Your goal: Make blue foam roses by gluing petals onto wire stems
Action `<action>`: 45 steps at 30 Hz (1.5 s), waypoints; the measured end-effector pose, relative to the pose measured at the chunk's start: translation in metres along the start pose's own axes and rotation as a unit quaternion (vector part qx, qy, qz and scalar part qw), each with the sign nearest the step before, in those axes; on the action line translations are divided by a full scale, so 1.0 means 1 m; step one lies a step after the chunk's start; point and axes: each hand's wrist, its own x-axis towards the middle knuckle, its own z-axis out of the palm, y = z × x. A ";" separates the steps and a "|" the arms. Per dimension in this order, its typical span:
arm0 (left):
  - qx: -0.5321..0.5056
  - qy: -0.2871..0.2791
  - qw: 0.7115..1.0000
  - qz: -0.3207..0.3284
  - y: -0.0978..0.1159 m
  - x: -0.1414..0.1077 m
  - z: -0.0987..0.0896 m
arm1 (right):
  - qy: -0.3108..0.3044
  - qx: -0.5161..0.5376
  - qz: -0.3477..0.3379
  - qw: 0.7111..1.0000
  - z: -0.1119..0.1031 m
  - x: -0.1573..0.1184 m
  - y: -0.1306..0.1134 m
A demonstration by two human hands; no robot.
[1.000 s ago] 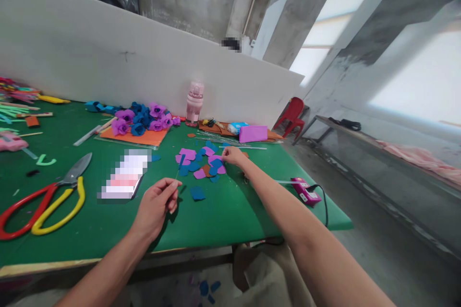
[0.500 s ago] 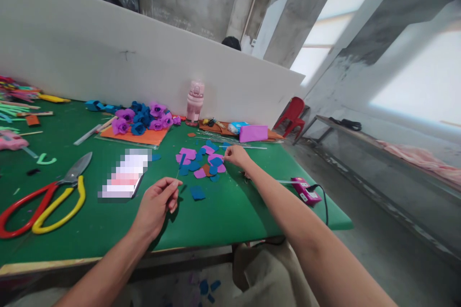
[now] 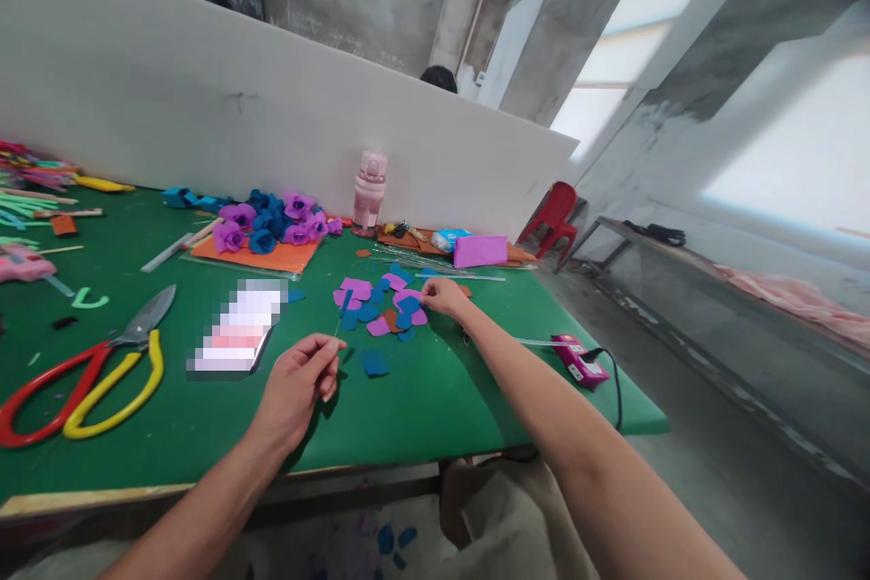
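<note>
My left hand is closed in a pinch on a thin wire whose upper end is wrapped in blue paper. It hovers over the table's front half. My right hand reaches to the right side of a pile of cut paper pieces in purple, blue and brown. Its thumb and forefinger are pinched at the edge of a purple paper piece. A separate blue paper piece lies on the green table between my hands.
Scissors and a phone lie at left. Behind are purple and blue paper flowers, a pink bottle, wires and a folded purple paper. A magenta box with a cable sits near the right edge.
My right hand has shifted slightly left onto the purple piece, and a small brown paper piece now shows behind it. My left hand holds the wire almost unmoved.
</note>
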 end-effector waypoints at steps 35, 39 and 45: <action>-0.004 -0.010 1.000 -0.008 0.000 0.001 0.000 | -0.003 -0.011 -0.124 0.992 0.002 0.008 -0.010; -0.004 -0.011 1.000 -0.003 -0.001 0.000 0.000 | 0.043 0.033 -0.092 0.994 -0.014 0.001 -0.013; 0.000 -0.013 1.000 -0.003 -0.001 0.001 0.000 | -0.121 0.162 -0.136 0.970 -0.021 -0.037 -0.038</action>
